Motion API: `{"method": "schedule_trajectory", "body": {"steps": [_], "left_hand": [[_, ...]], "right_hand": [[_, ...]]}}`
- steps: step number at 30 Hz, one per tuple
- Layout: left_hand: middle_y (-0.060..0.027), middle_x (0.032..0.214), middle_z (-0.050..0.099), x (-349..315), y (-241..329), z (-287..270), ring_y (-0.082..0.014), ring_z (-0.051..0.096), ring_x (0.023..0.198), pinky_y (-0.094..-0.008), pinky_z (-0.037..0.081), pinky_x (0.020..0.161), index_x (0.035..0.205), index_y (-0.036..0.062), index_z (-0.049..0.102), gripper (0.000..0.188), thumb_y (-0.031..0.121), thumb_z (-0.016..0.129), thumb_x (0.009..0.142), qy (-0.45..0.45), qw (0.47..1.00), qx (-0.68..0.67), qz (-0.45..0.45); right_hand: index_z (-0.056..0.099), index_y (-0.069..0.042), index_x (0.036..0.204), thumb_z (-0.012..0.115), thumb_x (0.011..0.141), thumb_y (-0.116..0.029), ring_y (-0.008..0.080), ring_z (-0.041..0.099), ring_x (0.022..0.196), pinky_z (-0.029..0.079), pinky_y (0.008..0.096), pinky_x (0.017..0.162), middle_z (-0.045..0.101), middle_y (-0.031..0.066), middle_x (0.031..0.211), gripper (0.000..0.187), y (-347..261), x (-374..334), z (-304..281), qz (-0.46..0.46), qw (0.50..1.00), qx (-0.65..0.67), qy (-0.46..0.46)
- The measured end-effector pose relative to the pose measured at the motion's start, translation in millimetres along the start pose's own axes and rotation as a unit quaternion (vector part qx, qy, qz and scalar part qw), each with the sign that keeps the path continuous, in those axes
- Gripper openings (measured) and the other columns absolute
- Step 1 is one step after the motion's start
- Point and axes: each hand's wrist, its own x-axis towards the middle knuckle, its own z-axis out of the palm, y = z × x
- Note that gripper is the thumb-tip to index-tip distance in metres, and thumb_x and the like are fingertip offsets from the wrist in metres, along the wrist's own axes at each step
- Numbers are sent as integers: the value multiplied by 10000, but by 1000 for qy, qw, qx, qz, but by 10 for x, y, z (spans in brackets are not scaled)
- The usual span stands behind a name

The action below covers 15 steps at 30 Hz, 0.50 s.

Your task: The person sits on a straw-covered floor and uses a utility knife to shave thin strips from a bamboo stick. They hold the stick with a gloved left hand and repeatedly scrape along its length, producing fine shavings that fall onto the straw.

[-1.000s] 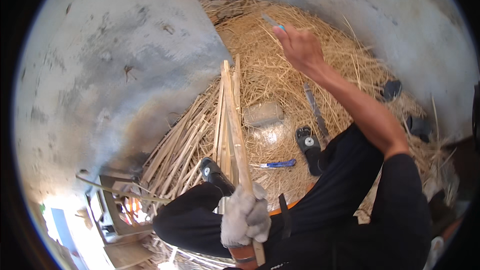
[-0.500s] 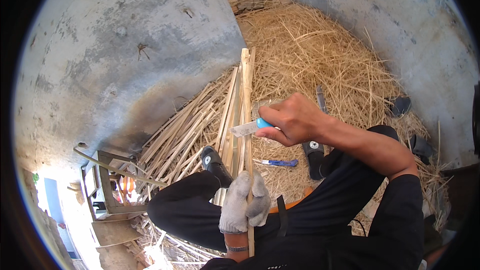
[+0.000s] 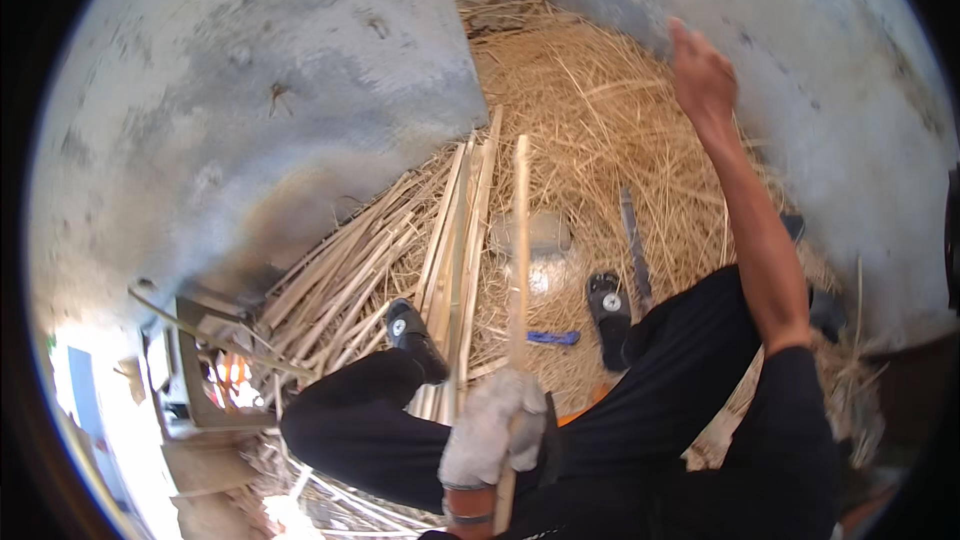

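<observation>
My left hand (image 3: 492, 432), in a pale grey work glove, is wrapped round a long narrow strip of split wood or bamboo (image 3: 520, 260). The strip stands out ahead of me, its lower end running down past my wrist. My bare right hand (image 3: 704, 85) is raised far up to the right, in front of the grey wall and apart from the strip. Its fingers look closed but blurred, and whatever they hold is hidden. Beyond my lap, a blue-handled cutter (image 3: 553, 338) lies on the straw between my feet.
Several long strips (image 3: 455, 240) lie ahead to the left, beside a larger bundle (image 3: 345, 250). Loose straw and shavings (image 3: 600, 110) are heaped against the curved wall (image 3: 830, 140). A long dark blade-like tool (image 3: 635, 240) lies by my right shoe (image 3: 608, 320). A wooden frame (image 3: 190, 370) stands at left.
My right hand has swung up and away to the right from the strip; the short blade with a light-blue handle it held no longer shows. The strip's top has shifted right.
</observation>
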Motion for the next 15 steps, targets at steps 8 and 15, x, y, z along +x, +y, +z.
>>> {"method": "schedule_trajectory", "body": {"steps": [8,15], "left_hand": [[-66,638,565,11,488,187,-182,584,506,-272,506,551,1325,-86,515,414,144,549,983,19,995,-73,68],[26,542,396,-63,400,121,-67,314,335,-231,245,313,1250,-1,526,343,270,488,1043,-61,965,-253,22]], "right_hand": [[565,-65,1061,550,1008,-380,309,614,556,465,427,532,584,134,647,320,-939,-1338,-72,-298,904,187,-244],[569,-102,1022,525,1009,-440,319,595,514,457,424,506,570,105,594,341,-799,-1488,32,-359,839,217,-347]]}}
